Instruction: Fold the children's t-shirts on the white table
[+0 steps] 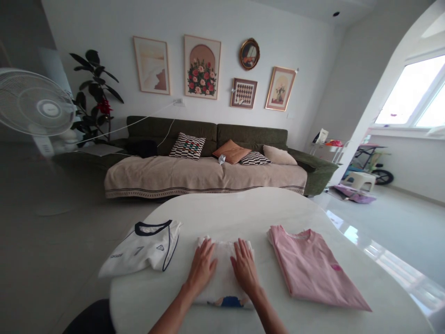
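A folded white garment (pixel 222 273) with a dark blue print at its near edge lies in front of me on the white table (pixel 243 208). My left hand (pixel 202 264) rests flat on its left side, fingers stretched out. On its right side lies my right hand (pixel 245 266), also flat with fingers extended. To the left, a white jersey (pixel 148 246) with navy trim and a number 7 hangs partly over the table edge. A pink T-shirt (pixel 309 269), partly folded, is spread to the right of my hands.
Beyond the table stands a green sofa (pixel 205 176) with a beige cover and several cushions. A white fan (pixel 38 104) is at the left, near a dark-leaved plant (pixel 95 93). On the right are a small cart (pixel 327 149) and a white stool (pixel 360 178).
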Available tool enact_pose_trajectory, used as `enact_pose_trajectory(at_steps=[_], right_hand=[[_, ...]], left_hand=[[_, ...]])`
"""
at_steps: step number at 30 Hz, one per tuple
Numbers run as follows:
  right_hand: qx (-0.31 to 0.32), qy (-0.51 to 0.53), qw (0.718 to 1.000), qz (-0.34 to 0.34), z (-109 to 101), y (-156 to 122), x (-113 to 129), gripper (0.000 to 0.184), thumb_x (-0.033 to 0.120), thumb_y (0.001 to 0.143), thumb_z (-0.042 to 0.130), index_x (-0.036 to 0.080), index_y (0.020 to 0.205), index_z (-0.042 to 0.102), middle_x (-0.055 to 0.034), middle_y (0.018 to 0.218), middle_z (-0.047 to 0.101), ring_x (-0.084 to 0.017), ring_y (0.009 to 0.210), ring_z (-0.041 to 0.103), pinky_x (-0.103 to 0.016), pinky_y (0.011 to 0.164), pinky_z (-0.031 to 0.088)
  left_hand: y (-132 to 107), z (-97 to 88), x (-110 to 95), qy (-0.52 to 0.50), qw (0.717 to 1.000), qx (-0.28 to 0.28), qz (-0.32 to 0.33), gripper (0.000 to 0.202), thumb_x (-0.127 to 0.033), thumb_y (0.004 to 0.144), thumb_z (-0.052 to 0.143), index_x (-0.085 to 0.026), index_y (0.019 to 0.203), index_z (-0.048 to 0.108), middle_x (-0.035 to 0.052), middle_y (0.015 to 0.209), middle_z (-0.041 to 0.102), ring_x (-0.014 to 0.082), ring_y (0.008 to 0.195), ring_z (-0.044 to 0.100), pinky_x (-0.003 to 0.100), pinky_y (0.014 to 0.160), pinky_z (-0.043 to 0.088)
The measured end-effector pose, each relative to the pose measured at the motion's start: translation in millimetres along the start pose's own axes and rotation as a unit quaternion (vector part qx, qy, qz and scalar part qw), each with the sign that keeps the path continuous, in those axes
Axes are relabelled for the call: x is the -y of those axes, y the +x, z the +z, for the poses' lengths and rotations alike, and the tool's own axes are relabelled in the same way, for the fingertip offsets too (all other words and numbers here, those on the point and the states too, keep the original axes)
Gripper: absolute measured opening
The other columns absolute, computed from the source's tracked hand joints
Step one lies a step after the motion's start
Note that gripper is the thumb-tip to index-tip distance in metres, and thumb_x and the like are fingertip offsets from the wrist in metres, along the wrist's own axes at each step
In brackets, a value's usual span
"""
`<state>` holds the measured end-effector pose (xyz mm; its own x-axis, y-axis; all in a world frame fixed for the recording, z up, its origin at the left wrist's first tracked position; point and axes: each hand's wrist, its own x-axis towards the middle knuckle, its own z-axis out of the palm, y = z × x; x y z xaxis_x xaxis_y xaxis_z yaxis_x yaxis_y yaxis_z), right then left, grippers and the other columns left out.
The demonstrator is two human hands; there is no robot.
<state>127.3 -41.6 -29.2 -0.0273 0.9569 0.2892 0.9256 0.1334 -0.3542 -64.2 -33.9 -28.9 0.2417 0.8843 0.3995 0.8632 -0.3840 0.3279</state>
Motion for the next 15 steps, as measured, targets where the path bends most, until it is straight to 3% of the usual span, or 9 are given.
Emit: enact_pose_trajectory(at_steps=[2,6,10,15], right_hand=[[0.058,-0.031,0.998,-0.023,4,-4,-3,0.054,0.042,0.085,0.031,0.019,0.134,0.031,-0.0062,0.142,0.027,-0.023,0.132,0.015,-0.044,0.104,0.017],[0.092,-0.067,0.991,0.068,5,-1,-26,0.064,0.050,0.085,0.024,0.017,0.139,0.016,-0.0072,0.144,0.018,-0.022,0.133,0.010,-0.047,0.103,0.016],[0.094,-0.068,0.989,0.092,3,4,-39,0.066,0.049,0.085,0.024,0.010,0.138,0.017,-0.0112,0.143,0.021,-0.021,0.133,0.013,-0.046,0.104,0.015],[0.041,0.015,0.989,0.138,2,4,-28,0.054,0.031,0.086,0.031,0.008,0.134,0.028,-0.0154,0.140,0.029,-0.025,0.131,0.020,-0.047,0.103,0.018]], left_hand=[[-2,2.9,-1,0.014,0.998,0.067,-0.001,0.047,-0.040,0.082,0.042,-0.026,0.127,0.042,0.0067,0.141,0.029,0.0285,0.130,0.022,0.048,0.101,0.026],[0,2.9,8,0.042,0.990,0.112,-0.067,0.060,-0.052,0.080,0.040,-0.029,0.135,0.028,0.0052,0.146,0.015,0.0299,0.132,0.011,0.052,0.101,0.019],[7,5.4,16,0.058,0.985,0.085,-0.140,0.058,-0.044,0.085,0.034,-0.020,0.136,0.026,0.0078,0.144,0.023,0.0279,0.131,0.018,0.048,0.103,0.019],[14,2.2,18,-0.044,0.975,0.028,-0.214,0.041,-0.024,0.085,0.035,-0.016,0.124,0.046,0.0116,0.134,0.040,0.0227,0.122,0.034,0.035,0.101,0.022]])
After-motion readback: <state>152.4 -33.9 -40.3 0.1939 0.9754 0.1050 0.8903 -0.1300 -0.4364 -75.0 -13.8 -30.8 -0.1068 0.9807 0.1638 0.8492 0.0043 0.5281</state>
